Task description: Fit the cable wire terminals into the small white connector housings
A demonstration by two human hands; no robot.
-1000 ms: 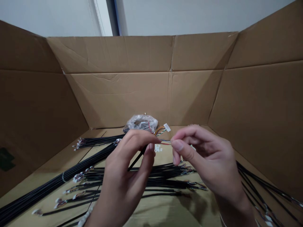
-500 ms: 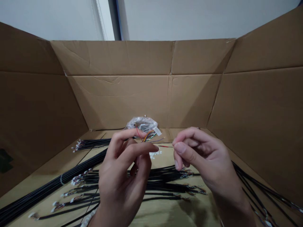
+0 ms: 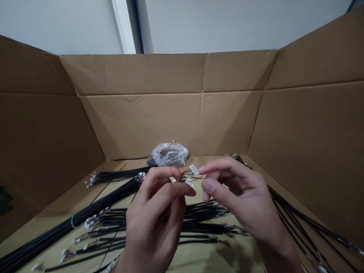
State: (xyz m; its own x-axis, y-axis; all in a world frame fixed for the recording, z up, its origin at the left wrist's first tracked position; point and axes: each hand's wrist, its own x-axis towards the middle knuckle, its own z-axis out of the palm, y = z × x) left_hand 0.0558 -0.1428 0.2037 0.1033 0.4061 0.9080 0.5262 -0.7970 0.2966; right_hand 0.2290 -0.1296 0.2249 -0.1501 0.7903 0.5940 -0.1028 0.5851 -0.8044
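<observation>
My left hand (image 3: pixel 159 206) pinches a bunch of thin coloured wires (image 3: pixel 182 174) between its thumb and fingers. A small white connector (image 3: pixel 194 169) sits at the end of some of these wires, while a red wire (image 3: pixel 171 169) sticks up by the index finger. Other thin wire ends point right, toward my right hand (image 3: pixel 236 187). Its index fingertip meets the right end of the connector, with the thumb parted below. A small white piece (image 3: pixel 225 186) shows behind that thumb; whether the hand holds it is unclear.
Black cables (image 3: pixel 199 227) with coloured wire ends lie in rows below my hands. A tied cable bundle (image 3: pixel 71 222) runs along the left, and more cables (image 3: pixel 295 220) lie right. Behind is a clear plastic bag (image 3: pixel 167 153). Cardboard walls (image 3: pixel 142 125) enclose the surface.
My right hand has let go of a red wire and moved slightly left, to the white connector. Its thumb and index finger have parted. The left hand has shifted slightly right and down.
</observation>
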